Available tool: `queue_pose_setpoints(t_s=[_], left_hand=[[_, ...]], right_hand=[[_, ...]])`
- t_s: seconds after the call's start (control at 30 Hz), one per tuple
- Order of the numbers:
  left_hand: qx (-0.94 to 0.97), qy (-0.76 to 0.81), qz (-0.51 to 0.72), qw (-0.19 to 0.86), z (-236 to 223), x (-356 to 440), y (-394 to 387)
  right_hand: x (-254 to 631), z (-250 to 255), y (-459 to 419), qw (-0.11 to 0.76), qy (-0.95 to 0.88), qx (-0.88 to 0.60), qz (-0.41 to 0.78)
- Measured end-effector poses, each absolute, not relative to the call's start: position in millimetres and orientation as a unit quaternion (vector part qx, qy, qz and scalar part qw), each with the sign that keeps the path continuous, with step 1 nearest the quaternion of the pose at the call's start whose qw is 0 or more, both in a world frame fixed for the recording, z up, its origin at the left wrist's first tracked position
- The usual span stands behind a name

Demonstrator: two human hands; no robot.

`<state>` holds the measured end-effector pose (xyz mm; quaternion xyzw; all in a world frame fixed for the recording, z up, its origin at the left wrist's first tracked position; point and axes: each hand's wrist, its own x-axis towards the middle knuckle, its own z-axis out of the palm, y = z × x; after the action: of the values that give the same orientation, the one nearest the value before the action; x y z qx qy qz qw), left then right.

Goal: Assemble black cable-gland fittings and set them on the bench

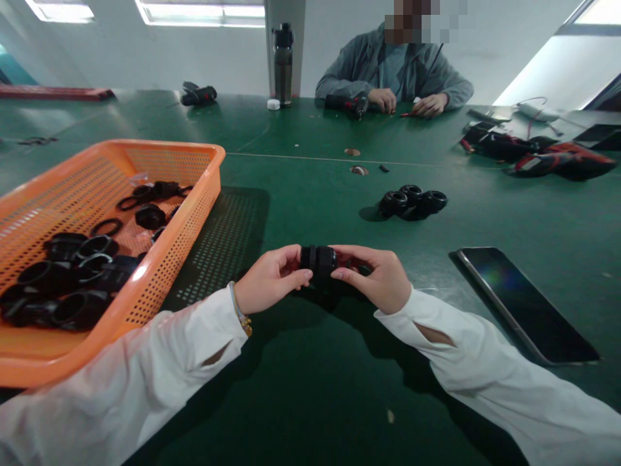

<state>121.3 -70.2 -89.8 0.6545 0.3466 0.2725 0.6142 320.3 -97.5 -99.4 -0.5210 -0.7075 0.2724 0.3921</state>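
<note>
Between my two hands, just above the green table, is a black cable gland lying sideways, with a ribbed middle part. My left hand grips its left end with thumb and fingers. At its right end, my right hand pinches it the same way. To the left stands an orange basket with black rings and black threaded fittings inside. Beyond my right hand, several similar black fittings sit grouped on the table.
A phone lies right of my right sleeve. Farther off are a red and black bundle, a bottle, a white cap and a black tool. Across the table a person sits with a power screwdriver near their hands.
</note>
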Motion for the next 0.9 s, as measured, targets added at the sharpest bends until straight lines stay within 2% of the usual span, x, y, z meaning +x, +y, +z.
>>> queue_pose_setpoints(t_s=[0.27, 0.57, 0.8, 0.9], left_hand=[[0.649, 0.339, 0.283, 0.619, -89.4, 122.6, -69.0], [0.646, 0.344, 0.282, 0.621, -90.4, 122.0, -69.3], [0.647, 0.345, 0.282, 0.618, -88.4, 122.5, -69.9], [0.648, 0.346, 0.281, 0.617, -89.0, 122.6, -69.8]], right_hand=[[322.2, -98.8, -98.7, 0.380, -0.735, -0.485, 0.284], [321.8, -100.7, -97.1, 0.388, -0.753, -0.479, 0.229], [319.4, -106.1, -97.3, 0.429, -0.715, -0.478, 0.277], [319.6, -104.8, -97.7, 0.420, -0.724, -0.476, 0.271]])
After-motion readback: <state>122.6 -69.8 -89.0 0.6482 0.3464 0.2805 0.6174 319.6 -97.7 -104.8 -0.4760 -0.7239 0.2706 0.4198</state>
